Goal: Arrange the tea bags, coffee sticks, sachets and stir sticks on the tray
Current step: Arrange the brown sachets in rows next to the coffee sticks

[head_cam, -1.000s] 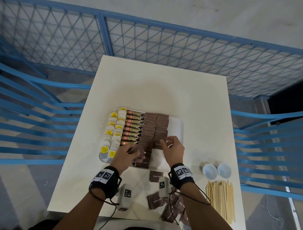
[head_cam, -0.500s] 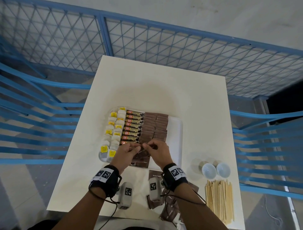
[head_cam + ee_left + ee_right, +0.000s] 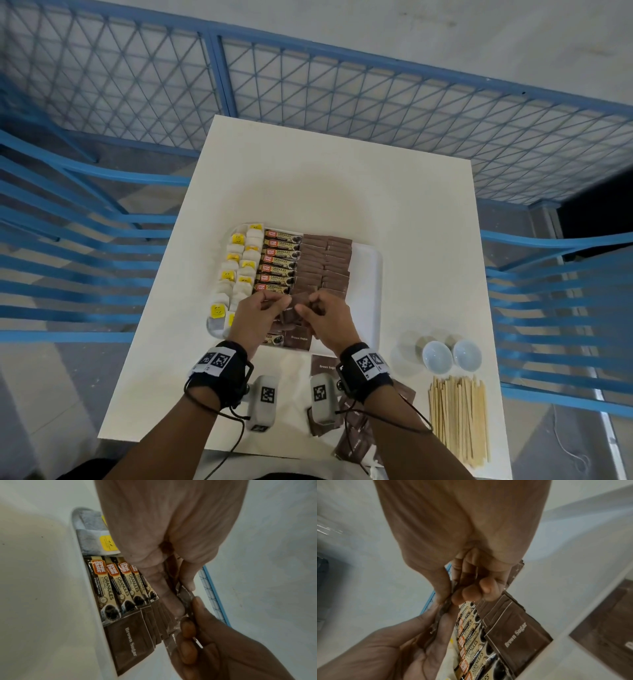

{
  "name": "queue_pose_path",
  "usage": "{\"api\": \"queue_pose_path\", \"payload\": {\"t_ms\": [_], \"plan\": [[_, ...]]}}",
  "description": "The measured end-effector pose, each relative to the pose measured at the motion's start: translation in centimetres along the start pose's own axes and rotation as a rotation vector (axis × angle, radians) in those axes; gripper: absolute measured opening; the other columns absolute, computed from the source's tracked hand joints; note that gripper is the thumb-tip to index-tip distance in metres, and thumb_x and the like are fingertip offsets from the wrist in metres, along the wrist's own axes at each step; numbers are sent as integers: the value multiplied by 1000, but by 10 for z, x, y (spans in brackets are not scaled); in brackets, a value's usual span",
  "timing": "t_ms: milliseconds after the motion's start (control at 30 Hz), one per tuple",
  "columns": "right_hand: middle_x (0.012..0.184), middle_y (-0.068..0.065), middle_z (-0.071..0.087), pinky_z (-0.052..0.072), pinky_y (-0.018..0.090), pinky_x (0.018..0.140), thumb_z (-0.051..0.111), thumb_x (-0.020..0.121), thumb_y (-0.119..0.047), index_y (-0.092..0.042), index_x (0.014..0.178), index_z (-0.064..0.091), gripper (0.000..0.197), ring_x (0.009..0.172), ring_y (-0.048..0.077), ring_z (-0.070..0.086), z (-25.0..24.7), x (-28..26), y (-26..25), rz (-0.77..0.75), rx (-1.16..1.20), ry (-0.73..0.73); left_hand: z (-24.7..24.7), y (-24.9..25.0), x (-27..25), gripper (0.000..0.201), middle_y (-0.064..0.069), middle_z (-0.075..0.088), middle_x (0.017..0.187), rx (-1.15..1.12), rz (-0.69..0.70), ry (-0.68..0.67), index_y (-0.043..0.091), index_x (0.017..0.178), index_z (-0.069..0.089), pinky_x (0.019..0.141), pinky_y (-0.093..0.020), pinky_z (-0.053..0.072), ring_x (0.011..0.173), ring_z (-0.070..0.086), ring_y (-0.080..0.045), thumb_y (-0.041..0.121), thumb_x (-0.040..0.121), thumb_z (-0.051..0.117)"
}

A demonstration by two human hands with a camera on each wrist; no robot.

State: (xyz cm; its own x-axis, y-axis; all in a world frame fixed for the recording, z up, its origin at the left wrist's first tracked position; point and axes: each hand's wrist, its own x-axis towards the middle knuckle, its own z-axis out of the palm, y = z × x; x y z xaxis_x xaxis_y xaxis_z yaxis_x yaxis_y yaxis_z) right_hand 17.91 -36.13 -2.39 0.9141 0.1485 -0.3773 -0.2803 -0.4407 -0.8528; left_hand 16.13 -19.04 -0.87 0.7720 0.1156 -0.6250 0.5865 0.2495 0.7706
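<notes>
A white tray (image 3: 368, 274) holds tea bags with yellow tags (image 3: 236, 260) on its left, then coffee sticks (image 3: 279, 260), then two columns of brown sugar sachets (image 3: 325, 260). Over the tray's near edge my left hand (image 3: 260, 318) holds a small bunch of brown sachets (image 3: 298, 303). My right hand (image 3: 325, 318) meets it and pinches the same bunch between thumb and fingers. The left wrist view shows both hands' fingertips on the bunch's crinkled edge (image 3: 184, 596). Wooden stir sticks (image 3: 459, 421) lie on the table at the near right.
Loose brown sachets (image 3: 356, 442) lie in a pile by my right forearm, and one (image 3: 323, 365) lies alone just below the tray. Two small white bowls (image 3: 436, 356) stand above the stir sticks. Blue railings surround the white table (image 3: 308, 178).
My right hand has moved left from the right sachet column to join the left hand. Both now hold the sachets between them, slightly higher over the tray.
</notes>
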Motion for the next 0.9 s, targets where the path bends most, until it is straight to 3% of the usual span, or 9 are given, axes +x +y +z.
{"api": "queue_pose_path", "payload": {"t_ms": [167,333,467,567,733,800,900], "plan": [[69,0,69,47,23,48,72,92,-19,-15,82,64,13,51,10,60,-3,2,-2,37,63,54,3,-1,-5,23,-26,74,100,-45,-72,-119,-6,112,69,75,-40,65,88,76,-31,-6,89,71],[72,7,73,56,34,53,72,93,-16,-9,88,66,11,55,22,68,-11,-3,0,51,134,25,1,-1,-3,24,-29,71,97,-53,-81,-120,-8,113,68,72,-34,64,81,76,-29,-11,90,68],[75,6,73,52,23,52,81,85,-18,-10,85,69,14,52,11,63,-17,-7,0,60,65,-39,-1,1,-4,22,-25,74,89,-12,-91,-128,-10,108,67,73,-35,65,77,76,-30,-12,87,71],[71,2,69,49,19,52,82,83,-19,-14,79,68,15,52,7,58,-20,-6,7,76,30,-40,0,0,-6,18,-27,75,87,38,-93,-99,-9,101,66,67,-34,65,71,75,-31,-10,85,74],[72,8,69,50,24,52,84,82,-25,-11,78,67,23,55,14,59,-37,-3,24,144,33,140,-2,-5,-6,10,-25,76,89,147,-69,-48,-4,101,68,65,-36,62,70,74,-29,1,93,71],[74,8,69,53,29,58,86,79,-28,-13,76,66,25,62,21,61,-44,-1,35,174,15,245,-4,-5,-6,7,-20,77,89,193,-70,-38,1,102,68,64,-35,59,71,73,-25,6,97,68],[68,2,60,41,12,57,87,77,-23,-9,73,65,26,60,14,52,-48,-1,43,183,-19,308,-5,-5,-7,7,-11,79,86,275,-61,-19,6,102,69,56,-26,55,68,71,-20,12,100,65]]}}
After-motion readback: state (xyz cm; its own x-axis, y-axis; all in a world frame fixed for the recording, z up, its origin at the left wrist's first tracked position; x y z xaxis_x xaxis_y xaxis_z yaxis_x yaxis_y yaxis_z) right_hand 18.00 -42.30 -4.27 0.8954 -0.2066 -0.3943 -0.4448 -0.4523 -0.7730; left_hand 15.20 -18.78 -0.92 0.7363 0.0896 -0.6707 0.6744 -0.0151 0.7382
